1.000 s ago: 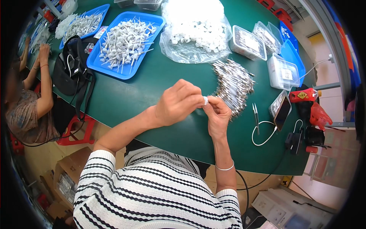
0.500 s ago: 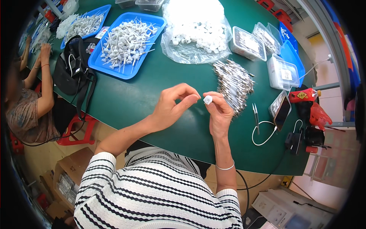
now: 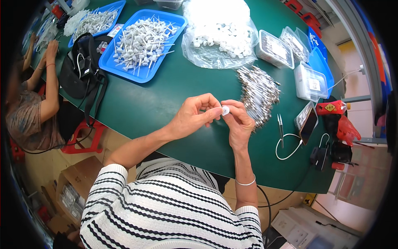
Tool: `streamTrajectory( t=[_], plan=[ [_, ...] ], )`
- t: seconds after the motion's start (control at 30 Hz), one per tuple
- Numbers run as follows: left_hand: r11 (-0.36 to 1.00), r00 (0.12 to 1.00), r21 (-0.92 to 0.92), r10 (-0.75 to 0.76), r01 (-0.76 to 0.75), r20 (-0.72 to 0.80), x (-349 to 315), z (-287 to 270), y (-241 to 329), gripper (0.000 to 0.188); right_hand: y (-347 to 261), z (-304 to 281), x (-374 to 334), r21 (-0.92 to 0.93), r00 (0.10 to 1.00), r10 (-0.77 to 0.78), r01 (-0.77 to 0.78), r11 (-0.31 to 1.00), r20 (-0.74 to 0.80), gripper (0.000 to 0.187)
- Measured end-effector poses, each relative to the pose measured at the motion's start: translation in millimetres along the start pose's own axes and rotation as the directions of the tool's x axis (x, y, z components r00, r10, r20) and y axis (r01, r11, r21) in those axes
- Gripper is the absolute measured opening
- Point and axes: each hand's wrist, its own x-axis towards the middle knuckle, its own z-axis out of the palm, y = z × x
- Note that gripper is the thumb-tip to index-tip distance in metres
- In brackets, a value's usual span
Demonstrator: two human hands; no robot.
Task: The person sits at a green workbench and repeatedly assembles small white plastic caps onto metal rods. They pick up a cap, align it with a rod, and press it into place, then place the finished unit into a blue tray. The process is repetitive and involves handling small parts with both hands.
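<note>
Between the thumb and fingers of my right hand (image 3: 239, 124) is a small white plastic cap (image 3: 225, 110), its round face turned up. My left hand (image 3: 195, 114) has come up against it from the left, thumb and fingers pinched together. The left fingertips meet the cap's edge; anything else between them is too small or hidden to make out. Just beyond my right hand lies a pile of thin metal-and-white rods (image 3: 259, 93) on the green table (image 3: 186, 87).
A clear bag of white caps (image 3: 224, 39) lies at the back. Blue trays, one a near tray (image 3: 105, 62), hold white pieces with thin stems. To the right are plastic boxes (image 3: 273, 49), tweezers (image 3: 281, 129), a phone (image 3: 307, 128) and a red bottle (image 3: 331, 108). Another person (image 3: 37, 112) sits left beside a black bag (image 3: 83, 74).
My left hand has moved right, and its fingertips now meet the cap. My right hand stays in place with the cap, whose round face shows more plainly. The view has shifted slightly.
</note>
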Motion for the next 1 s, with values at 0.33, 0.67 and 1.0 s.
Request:
streamTrajectory(
  t=[0.33, 0.67, 1.0],
  plan=[
    [0.997, 0.999, 0.075, 0.005, -0.002, -0.034, -2.1, -3.9, 0.2, 0.016, -0.2, 1.3, 0.2, -0.110, 1.000, 0.006, -0.003, 0.994, 0.026, 0.021],
    [0.962, 0.994, 0.268, 0.073, -0.051, -0.075, -4.1, -4.8, -4.6, 0.014, -7.0, 3.6, 3.1, -0.398, 0.994, -0.069, 0.098, 0.912, 0.087, 0.033],
    [0.935, 0.991, 0.355, 0.058, -0.012, -0.118, -7.5, -22.0, 12.4, 0.015, -46.4, -18.2, 5.2, -0.653, 0.986, -0.167, 0.141, 0.744, 0.022, 0.031]
  ],
)
